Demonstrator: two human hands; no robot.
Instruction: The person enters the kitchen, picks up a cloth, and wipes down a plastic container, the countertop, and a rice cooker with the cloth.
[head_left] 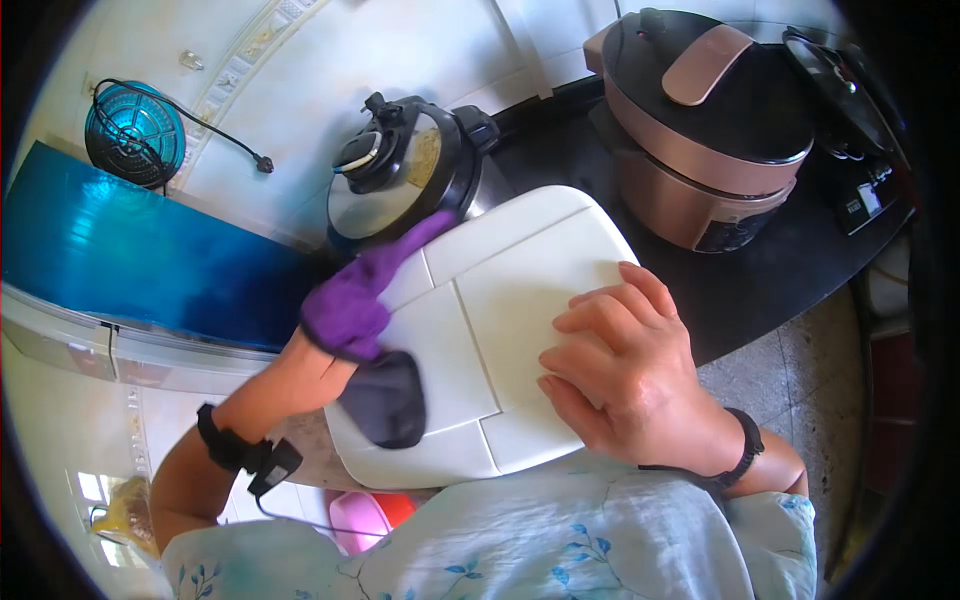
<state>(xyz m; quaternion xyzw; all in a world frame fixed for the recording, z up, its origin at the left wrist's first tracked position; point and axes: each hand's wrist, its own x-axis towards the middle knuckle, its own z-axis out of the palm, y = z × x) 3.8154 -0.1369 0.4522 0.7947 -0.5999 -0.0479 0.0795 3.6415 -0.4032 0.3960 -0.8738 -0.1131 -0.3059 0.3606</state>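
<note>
A broad white panel point(530, 340) with thin seam lines and rounded corners lies tilted in front of my body. My left hand point(347, 308) is at its left edge, covered by purple fabric with a dark rim at the wrist. One finger-like purple strip reaches along the panel's far edge, and the fingers themselves are hidden. Below that hand, a dark grey patch point(388, 400) overlaps the panel; I cannot tell whether it is cloth. My bare right hand point(625, 365) rests over the panel's right side, fingers bent and apart with nothing in them.
Behind the panel, a pressure cooker point(400, 180) stands by the wall. A rose-coloured cooker point(705, 150) sits on the black counter point(700, 300) at right, with a dark glass lid point(840, 90) beyond it. A blue glossy panel point(150, 250) is at left, near a corded blue round device point(135, 133).
</note>
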